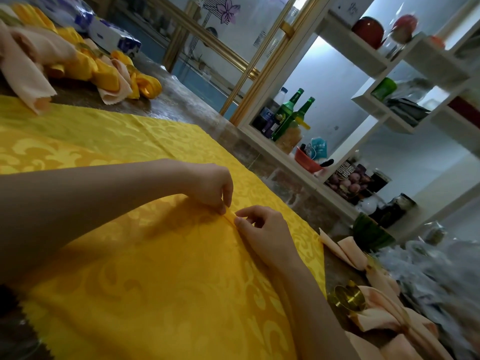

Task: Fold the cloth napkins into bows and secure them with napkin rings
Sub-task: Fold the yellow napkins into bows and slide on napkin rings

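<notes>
A large yellow damask napkin [145,268] lies spread flat over the table in front of me. Near its middle a small ridge of cloth stands up. My left hand [211,185] pinches that ridge from the far side with thumb and fingers. My right hand [262,229] pinches the same ridge from the near side, fingers curled. A gold napkin ring [346,297] lies on the table at the lower right, next to folded peach napkins [384,310], one of them held by a gold ring.
A heap of yellow and peach napkins [78,63] lies at the far left, with tissue packs [114,37] behind. White shelves [298,162] with green bottles [291,115], jars and a red bowl [307,162] border the table's right side. A green glass [371,233] and clear plastic stand at the right.
</notes>
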Available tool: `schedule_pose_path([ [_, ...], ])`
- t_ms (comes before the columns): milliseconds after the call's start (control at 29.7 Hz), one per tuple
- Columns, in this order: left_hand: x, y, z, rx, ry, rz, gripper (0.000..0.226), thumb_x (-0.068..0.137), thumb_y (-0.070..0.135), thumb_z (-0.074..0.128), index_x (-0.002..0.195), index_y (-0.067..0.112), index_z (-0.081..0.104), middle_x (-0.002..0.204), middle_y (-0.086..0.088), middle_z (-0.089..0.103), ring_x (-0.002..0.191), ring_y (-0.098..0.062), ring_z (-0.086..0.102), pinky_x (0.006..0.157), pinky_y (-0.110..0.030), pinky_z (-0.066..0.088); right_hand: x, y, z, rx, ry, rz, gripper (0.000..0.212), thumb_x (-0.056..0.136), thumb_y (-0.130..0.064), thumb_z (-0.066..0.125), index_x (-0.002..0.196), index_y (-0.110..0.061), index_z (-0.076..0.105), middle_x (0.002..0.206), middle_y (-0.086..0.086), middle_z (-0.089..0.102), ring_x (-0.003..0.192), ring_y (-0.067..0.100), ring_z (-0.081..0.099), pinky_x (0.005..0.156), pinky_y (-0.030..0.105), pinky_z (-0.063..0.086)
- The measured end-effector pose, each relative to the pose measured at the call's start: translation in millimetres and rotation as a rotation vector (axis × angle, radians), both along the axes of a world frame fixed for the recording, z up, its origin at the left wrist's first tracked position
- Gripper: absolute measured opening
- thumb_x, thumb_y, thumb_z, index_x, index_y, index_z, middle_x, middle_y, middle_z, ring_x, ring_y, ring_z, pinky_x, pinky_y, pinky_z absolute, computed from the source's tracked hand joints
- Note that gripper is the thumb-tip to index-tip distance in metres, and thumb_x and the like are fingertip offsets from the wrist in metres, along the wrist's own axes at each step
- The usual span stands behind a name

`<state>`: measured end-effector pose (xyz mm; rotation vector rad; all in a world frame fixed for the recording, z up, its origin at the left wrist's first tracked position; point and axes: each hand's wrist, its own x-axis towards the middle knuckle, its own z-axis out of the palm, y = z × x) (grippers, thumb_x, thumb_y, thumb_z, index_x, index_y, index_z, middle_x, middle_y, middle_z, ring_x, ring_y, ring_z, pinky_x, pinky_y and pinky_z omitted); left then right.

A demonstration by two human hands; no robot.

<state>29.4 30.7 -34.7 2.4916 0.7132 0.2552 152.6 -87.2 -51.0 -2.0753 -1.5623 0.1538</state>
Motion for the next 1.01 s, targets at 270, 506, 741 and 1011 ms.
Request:
schedule_pose_path([
  [270, 2, -2, -6, 0.119, -0.035, 0.002, 0.018, 0.086, 0.021, 0.065, 0.103, 0.016, 0.065, 0.106, 0.001, 0.061, 0.096, -0.014, 0.054, 0.078, -0.023, 0.045, -1, -4, 5, -0.023, 0.109, -0.052, 0.013, 0.08, -0.015, 0.066, 0.088, -0.024, 0.066, 0.08, -0.01, 0.059, 0.069, 0.001, 0.052, 0.059, 0.011, 0.039],
  [506, 4, -6, 4, 0.051, 0.05, -0.006, 0.009, 0.087, 0.014, 0.06, 0.093, 0.02, 0.058, 0.079, 0.007, 0.047, 0.075, -0.01, 0.051, 0.058, -0.018, 0.042, -11, -2, 1, 0.052, -0.211, 0.047, 0.018, 0.076, -0.007, 0.062, 0.081, -0.023, 0.055, 0.081, -0.008, 0.05, 0.071, 0.005, 0.046, 0.061, 0.014, 0.036],
  [741, -2, 1, 14, -0.207, 0.118, 0.061, 0.024, 0.089, 0.015, 0.055, 0.107, 0.003, 0.064, 0.075, -0.002, 0.054, 0.061, -0.013, 0.046, 0.054, -0.02, 0.037, -8, -6, 0, 0.029, -0.182, 0.137, 0.014, 0.08, -0.01, 0.059, 0.08, -0.024, 0.057, 0.078, -0.006, 0.052, 0.068, 0.006, 0.045, 0.06, 0.014, 0.034],
  [1011, 0, -9, 12, -0.027, 0.159, 0.113, 0.027, 0.088, 0.028, 0.064, 0.109, 0.012, 0.063, 0.099, -0.001, 0.06, 0.069, -0.01, 0.05, 0.052, -0.017, 0.038, -3, -9, 6, -0.021, 0.076, 0.036, 0.011, 0.084, -0.017, 0.066, 0.075, -0.023, 0.065, 0.075, -0.01, 0.062, 0.063, -0.005, 0.053, 0.058, 0.008, 0.04],
])
